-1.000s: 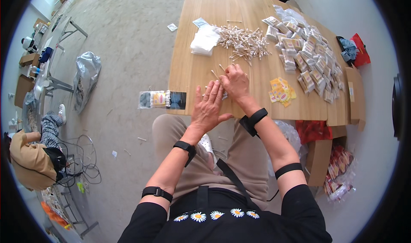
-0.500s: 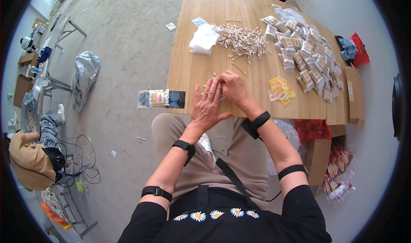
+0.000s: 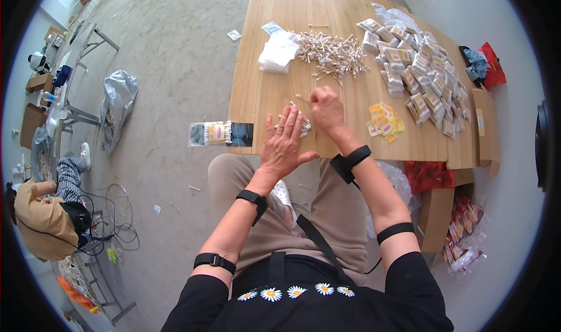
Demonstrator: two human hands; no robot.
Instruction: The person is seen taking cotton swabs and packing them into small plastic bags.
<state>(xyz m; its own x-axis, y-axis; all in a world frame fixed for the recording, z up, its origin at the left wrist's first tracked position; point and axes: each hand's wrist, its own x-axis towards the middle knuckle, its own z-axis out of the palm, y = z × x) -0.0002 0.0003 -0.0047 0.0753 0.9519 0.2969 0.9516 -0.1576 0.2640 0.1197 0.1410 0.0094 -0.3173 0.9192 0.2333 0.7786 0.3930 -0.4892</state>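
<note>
My left hand (image 3: pixel 281 139) lies flat, fingers stretched out, over a small group of cotton swabs (image 3: pixel 305 126) near the table's front edge. Swab tips show past its fingers; the rest are hidden under the palm. Just to the right, my right hand (image 3: pixel 328 111) is closed in a pinch, with what looks like a cotton swab (image 3: pixel 300 97) pointing left from its fingers. Beyond both hands spreads a loose heap of cotton swabs (image 3: pixel 333 54). At the table's left corner, a bundle of swabs with a yellow-and-white label (image 3: pixel 218 132) sits on a dark holder.
A stack of clear plastic bags (image 3: pixel 278 54) stands left of the heap. Many packed swab bundles (image 3: pixel 423 75) are piled at the right, near yellow label cards (image 3: pixel 385 123). An open cardboard box (image 3: pixel 437 215) stands below the table's right side. Another person (image 3: pixel 47 215) is at far left.
My right hand has moved right and slightly away from my left hand, uncovering swabs beside the left fingers. The single swab lying beyond it no longer shows on the table. My left hand stays in place.
</note>
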